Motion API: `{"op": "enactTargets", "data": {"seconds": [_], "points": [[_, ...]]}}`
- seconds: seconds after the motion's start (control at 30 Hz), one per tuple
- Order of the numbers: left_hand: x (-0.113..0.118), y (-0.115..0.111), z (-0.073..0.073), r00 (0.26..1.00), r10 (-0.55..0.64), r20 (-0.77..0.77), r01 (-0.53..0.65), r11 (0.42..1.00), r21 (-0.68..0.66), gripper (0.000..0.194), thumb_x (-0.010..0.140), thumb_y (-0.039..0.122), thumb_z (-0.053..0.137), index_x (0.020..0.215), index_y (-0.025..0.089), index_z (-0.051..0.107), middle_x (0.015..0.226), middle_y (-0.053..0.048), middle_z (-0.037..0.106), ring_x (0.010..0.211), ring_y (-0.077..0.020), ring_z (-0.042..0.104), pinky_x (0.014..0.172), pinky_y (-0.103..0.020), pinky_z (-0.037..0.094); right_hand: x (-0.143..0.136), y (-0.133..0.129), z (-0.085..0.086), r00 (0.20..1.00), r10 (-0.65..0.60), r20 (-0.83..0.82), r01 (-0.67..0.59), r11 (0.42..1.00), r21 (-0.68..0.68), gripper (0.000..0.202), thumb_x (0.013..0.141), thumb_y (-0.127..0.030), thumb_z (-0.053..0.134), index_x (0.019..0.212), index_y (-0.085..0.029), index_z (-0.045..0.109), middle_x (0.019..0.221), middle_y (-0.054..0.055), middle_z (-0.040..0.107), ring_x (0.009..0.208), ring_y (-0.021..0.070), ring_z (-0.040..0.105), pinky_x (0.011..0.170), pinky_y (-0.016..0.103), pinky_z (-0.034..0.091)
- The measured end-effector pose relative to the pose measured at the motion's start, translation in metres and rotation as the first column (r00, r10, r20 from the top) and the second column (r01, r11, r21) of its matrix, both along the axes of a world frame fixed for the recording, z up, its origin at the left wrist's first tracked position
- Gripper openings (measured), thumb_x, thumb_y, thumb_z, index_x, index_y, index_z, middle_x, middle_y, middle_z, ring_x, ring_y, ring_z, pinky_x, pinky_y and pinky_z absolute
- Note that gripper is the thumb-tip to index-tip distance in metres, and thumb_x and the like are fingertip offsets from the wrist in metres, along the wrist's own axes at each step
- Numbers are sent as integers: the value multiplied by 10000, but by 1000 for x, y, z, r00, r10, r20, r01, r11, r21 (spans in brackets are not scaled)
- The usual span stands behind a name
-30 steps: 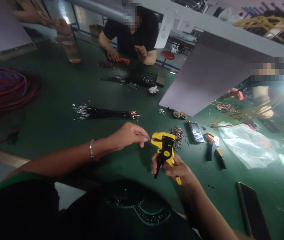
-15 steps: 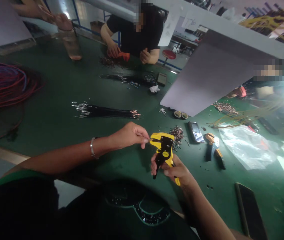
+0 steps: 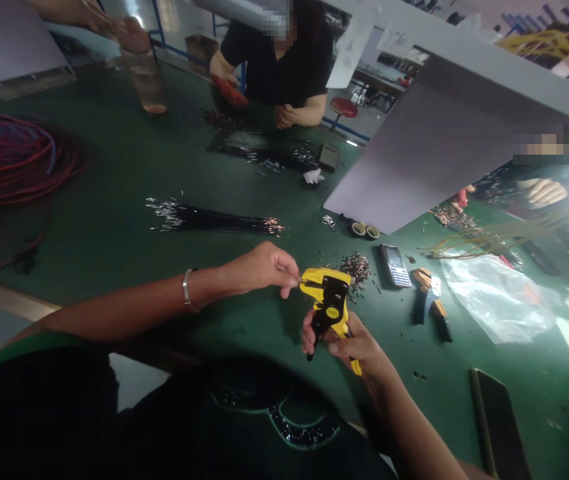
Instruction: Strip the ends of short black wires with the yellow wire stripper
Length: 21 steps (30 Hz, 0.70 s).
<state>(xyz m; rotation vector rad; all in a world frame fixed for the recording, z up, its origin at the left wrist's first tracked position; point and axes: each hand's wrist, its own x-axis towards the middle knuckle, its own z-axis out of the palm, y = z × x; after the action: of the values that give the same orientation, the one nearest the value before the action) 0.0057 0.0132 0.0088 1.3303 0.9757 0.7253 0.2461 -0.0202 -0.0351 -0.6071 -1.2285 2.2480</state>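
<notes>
My right hand (image 3: 357,343) grips a yellow-and-black wire stripper (image 3: 333,293) by its handles, jaws pointing left. At the jaws' mouth, the thumb and fingers of my left hand (image 3: 270,268) are pinched together on a thin wire, most of it hidden by the fingers. Beyond my left hand lies a bundle of black wires (image 3: 219,219), with silvery ends at the left and bare copper ends at the right. Just behind the stripper is a heap of small cut-off pieces (image 3: 357,268).
To the right lie a keypad phone (image 3: 395,265), an orange-and-blue tool (image 3: 425,293), a plastic bag (image 3: 499,300) and a smartphone (image 3: 501,420). Coiled red and blue wires (image 3: 9,160) sit at left. A grey panel (image 3: 414,147) stands on the table. Co-workers sit across, one holding a red tool (image 3: 230,92).
My hands and the stripper hold nearly the same pose; the view has shifted slightly. Across the table, a co-worker's red tool has moved up and left.
</notes>
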Motion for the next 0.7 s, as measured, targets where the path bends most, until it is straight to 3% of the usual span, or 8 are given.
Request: {"op": "enactTargets", "data": {"seconds": [0.7], "points": [[-5,1,1,998,-49,28,49,999,-18,42,668,162,654,652,158,693,482,16,624,512,-90,543,596,-241,411,-4,-6,-2,1000,5,-17,-6,999,-52,360,639,-206,758,969,-123,640,747,33,576,650,176,553,627,361,461]]}}
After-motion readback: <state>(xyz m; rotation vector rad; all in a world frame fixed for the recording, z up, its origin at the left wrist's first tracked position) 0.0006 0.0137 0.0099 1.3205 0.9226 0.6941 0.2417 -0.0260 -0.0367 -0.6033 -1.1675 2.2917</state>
